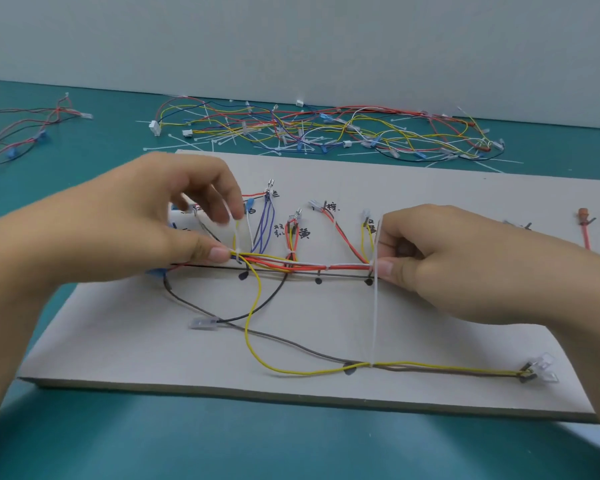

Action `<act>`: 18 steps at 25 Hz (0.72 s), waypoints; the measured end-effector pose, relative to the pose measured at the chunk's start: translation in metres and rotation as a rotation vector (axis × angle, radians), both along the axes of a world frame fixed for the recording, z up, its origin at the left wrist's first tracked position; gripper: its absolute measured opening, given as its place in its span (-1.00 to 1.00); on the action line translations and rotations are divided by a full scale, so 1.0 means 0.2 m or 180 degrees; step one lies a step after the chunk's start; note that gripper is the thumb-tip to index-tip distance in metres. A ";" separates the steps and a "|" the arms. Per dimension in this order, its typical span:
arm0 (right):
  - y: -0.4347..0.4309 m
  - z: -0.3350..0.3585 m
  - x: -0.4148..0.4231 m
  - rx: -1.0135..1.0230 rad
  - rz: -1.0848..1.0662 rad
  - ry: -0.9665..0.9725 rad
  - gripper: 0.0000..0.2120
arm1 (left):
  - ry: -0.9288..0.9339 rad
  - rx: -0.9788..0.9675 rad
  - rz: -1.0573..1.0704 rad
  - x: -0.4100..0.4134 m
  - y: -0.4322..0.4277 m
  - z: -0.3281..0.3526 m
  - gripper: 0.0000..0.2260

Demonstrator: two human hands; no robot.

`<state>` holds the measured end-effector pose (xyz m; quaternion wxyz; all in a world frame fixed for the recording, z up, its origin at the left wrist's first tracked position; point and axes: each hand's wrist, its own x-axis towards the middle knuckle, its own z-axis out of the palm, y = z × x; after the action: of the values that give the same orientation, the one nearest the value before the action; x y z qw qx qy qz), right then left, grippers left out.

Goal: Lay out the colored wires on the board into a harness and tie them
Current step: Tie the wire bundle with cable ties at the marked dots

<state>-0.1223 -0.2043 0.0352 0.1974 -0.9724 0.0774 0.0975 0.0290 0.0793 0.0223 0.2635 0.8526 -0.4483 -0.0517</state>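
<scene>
Grey board (118, 341): lies flat on the teal table (84, 445), close to the person; it carries a black drawn line, black dots and handwritten labels.
Harness (309, 266): red, yellow and white wires bundled along the black line across the middle of the board, stretched between the two hands; branches rise from it to terminals toward the far edge.
Left hand (146, 220): thumb tip pressed to the left end of the harness, where a white tie (235, 237) wraps it; curled fingers pinch the tie's upright tail, which is slightly blurred.
Right hand (447, 258): fingers curled, with thumb and forefinger pinching the right end of the harness.
Strip (374, 317): long and white; it crosses the harness just beside the right thumb and runs down to where it binds the yellow wire (253, 327) and brown wire (291, 344).
Blue wires (265, 226): a looped branch just right of the left fingers.
Clear connector (203, 322): lies loose on the board below the left hand.
Pile (326, 129): spare coloured wires and white ties on the table beyond the board, against the wall.
Small bundle (21, 133): lies far left on the table, well apart from the board.
</scene>
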 end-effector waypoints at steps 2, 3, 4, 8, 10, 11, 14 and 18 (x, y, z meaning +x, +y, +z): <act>0.00 0.00 0.00 0.0032 -0.0007 -0.0044 -0.81 | 0.0011 -0.0072 0.0369 0.06 0.10 0.01 -0.39; 0.00 0.00 0.00 0.0050 -0.0014 -0.0084 -0.82 | 0.0196 -0.0191 0.0543 0.08 0.16 0.01 -0.30; 0.00 0.01 0.00 0.0052 -0.0001 -0.0132 -0.83 | 0.0453 -0.0234 0.0631 0.10 0.22 0.00 -0.27; 0.01 0.02 0.00 -0.0002 0.0122 -0.0296 -0.87 | 0.0832 0.0376 0.0612 0.15 0.38 0.00 -0.32; 0.02 0.02 0.00 -0.0047 0.0102 -0.0357 -0.84 | 0.0647 0.0731 0.0622 0.16 0.40 0.01 -0.36; 0.02 0.02 0.00 -0.0045 0.0086 -0.0371 -0.84 | 0.0555 0.0844 0.0638 0.15 0.40 0.02 -0.39; 0.02 0.01 0.00 0.0025 0.0022 -0.0356 -0.86 | 0.0315 0.1065 0.0589 0.15 0.37 0.04 -0.47; 0.04 0.01 0.00 -0.0022 0.0079 -0.0534 -0.90 | 0.0344 0.0900 0.0538 0.13 0.31 0.03 -0.43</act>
<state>-0.1227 -0.1972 0.0377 0.1987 -0.9787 0.0489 0.0179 0.0549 0.1412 0.0275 0.1682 0.9118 -0.3485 -0.1377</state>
